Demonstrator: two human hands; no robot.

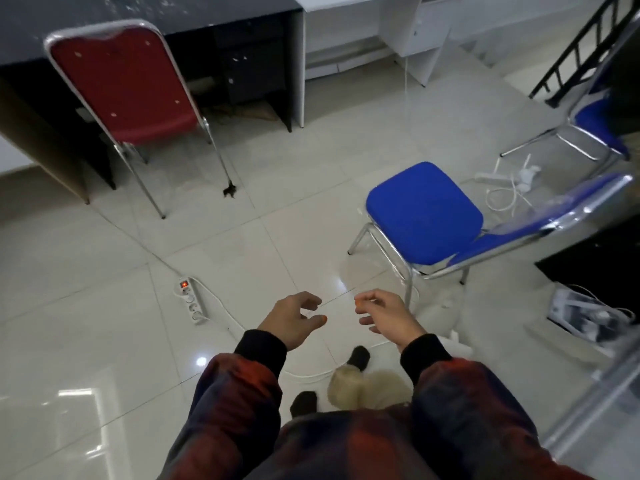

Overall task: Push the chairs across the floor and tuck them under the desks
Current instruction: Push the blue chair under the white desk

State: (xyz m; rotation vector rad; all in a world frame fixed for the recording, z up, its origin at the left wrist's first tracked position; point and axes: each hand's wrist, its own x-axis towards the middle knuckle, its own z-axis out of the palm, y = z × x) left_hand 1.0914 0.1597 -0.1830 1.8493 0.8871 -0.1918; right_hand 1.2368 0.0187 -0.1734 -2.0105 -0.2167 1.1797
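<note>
Three chairs in view, none under a bench. Red chair (128, 95) upper left, chrome frame, back toward the camera, just in front of the dark bench (145, 15), seat at the opening but not pushed in. Nearer blue chair (424, 213) right of centre on the tiled floor (104, 306), seat facing left, backrest toward the right edge, well apart from both benches. Second blue chair (599, 123) at far right, partly cut off by the frame edge. White bench (353, 1) at top centre, right beside the dark one.

Left hand (292, 322) held out low in the centre, fingers loosely curled, grasping nothing, touching no chair. Right hand (384, 315) beside it, likewise relaxed with fingers half bent, empty, near the front leg of the nearer blue chair but apart from it. Plaid sleeves with dark cuffs on both arms.

White power strip (192, 301) on the floor left of the hands, switch lit red, cord trailing toward the person's feet. Tangle of white cables (509, 188) on the floor between the two blue chairs. Black stair railing (581, 46) upper right.
</note>
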